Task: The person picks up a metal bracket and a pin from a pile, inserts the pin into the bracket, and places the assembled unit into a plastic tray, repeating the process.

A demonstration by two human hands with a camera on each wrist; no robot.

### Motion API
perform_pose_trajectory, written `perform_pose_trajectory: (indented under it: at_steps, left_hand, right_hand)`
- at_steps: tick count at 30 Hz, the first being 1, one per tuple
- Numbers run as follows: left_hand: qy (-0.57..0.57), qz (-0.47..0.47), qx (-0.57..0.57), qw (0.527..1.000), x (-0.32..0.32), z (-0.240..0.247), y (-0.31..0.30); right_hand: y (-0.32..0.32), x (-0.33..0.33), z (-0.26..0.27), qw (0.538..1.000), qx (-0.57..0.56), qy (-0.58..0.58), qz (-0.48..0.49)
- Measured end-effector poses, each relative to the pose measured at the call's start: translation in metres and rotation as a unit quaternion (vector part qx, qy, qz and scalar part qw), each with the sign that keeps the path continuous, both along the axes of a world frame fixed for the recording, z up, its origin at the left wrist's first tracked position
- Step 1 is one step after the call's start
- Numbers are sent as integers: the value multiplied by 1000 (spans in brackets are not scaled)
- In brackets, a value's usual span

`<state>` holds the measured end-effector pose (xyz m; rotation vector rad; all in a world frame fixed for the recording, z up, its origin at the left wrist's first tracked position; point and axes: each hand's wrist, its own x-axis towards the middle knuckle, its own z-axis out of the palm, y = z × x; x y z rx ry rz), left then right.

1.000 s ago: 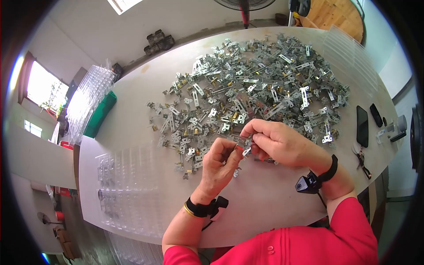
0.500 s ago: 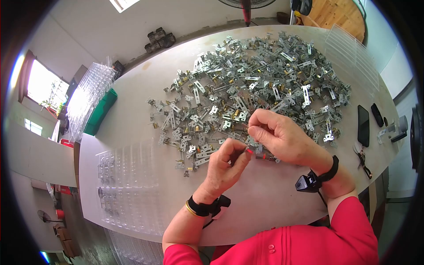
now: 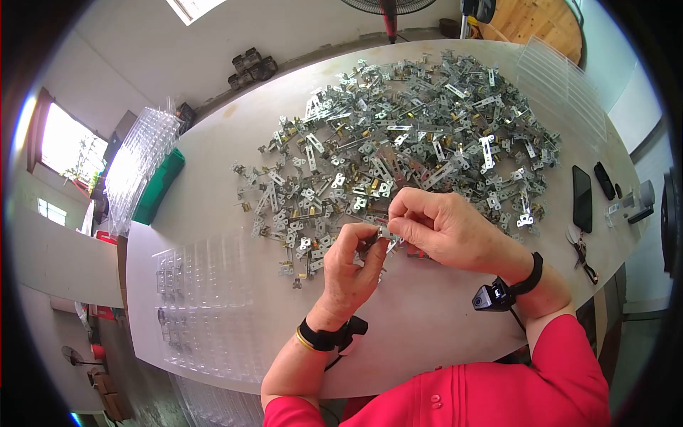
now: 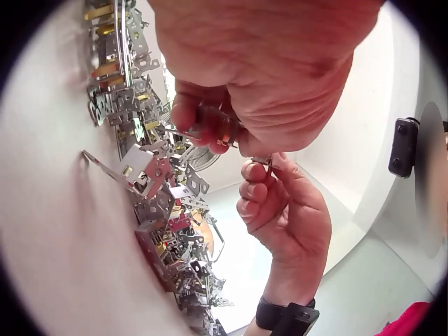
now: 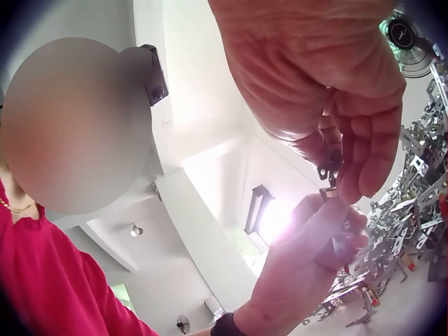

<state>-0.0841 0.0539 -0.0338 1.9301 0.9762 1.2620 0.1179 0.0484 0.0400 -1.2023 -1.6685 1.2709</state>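
Note:
Over the near edge of the metal pile, my left hand (image 3: 350, 274) grips a small metal bracket (image 4: 217, 126) with a brass-coloured part in it. Its silver end (image 3: 384, 233) shows above the thumb and forefinger. My right hand (image 3: 452, 229) is close against the left, thumb and forefinger pinching a small metal piece with holes (image 5: 327, 170). That piece sits right at the top of the bracket in the right wrist view. The right hand's other fingers are curled in. Much of the bracket is hidden inside the left fingers.
A wide pile of metal brackets (image 3: 413, 135) spreads beyond the hands. Clear plastic trays (image 3: 213, 306) lie at left, another (image 3: 562, 89) at far right. A green bin (image 3: 160, 186) stands at the left edge. A phone (image 3: 582, 199) and pliers (image 3: 582, 257) lie at right.
Half a second ago the right hand was farther from the left fingertips; now it is back against them. The red spot at the left fingertips has given way to a silver end facing up.

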Motion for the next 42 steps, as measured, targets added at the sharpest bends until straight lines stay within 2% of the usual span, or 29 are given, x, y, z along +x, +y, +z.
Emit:
perform_pose_trajectory:
  at_steps: [2,6,9,11,13,15,16,17,18,19,20,21,23,27,29,33,35,36,38,42]
  left_hand:
    - [18,5,15,1000,-1,0,1]
    - [11,-7,22,1000,-1,2,5]
    - [16,4,72,997,1,4,7]
    - [-4,74,103,992,3,4,9]
    - [7,89,102,991,0,6,6]
    - [-129,110,-84,982,-2,1,4]
    - [-149,96,-152,972,-3,5,4]
    - [-150,96,-150,973,-5,9,5]
    - [-175,56,-247,952,-8,13,6]
    - [-198,14,-341,919,-10,15,7]
    - [-238,-14,-349,907,-9,10,8]
    - [-238,-14,-348,907,-9,10,8]
    - [-317,-82,-375,867,-11,11,10]
    - [-314,-26,-362,877,-8,14,10]
    - [-358,-90,-381,848,-11,15,11]
    - [-360,-98,-376,848,-12,14,11]
    - [-360,-97,-376,848,-11,14,11]
    - [-360,-96,-376,848,-12,15,11]
    - [-350,-132,-378,847,-15,16,11]
    - [-336,-137,-370,855,-14,13,9]
  right_hand:
    - [0,1,-3,998,62,-28,-3]
    - [-2,0,6,995,89,-53,-7]
    - [-3,-1,9,992,109,-70,-14]
    - [-2,-2,6,974,196,-106,-39]
    - [-2,-3,5,962,240,-117,-50]
    - [-2,-4,3,948,285,-127,-61]
    - [-2,-4,2,939,308,-141,-62]
    - [-3,-5,0,928,332,-155,-63]
    - [-2,-6,-3,928,333,-155,-63]
    - [-2,-8,-7,909,380,-164,-48]
    - [-3,-9,-9,888,425,-173,-32]
    - [-5,-10,-8,888,426,-173,-32]
    - [-11,-11,-5,877,430,-213,24]
    - [-17,-19,-12,871,439,-217,45]
    - [-20,-19,-11,885,402,-214,96]
    - [-25,-20,-5,907,344,-206,129]
    - [-25,-20,-3,934,314,-158,59]
    - [-24,-20,-2,934,314,-158,59]
    - [-19,-19,-1,947,284,-147,-25]
    - [-11,-13,-3,952,254,-166,-44]
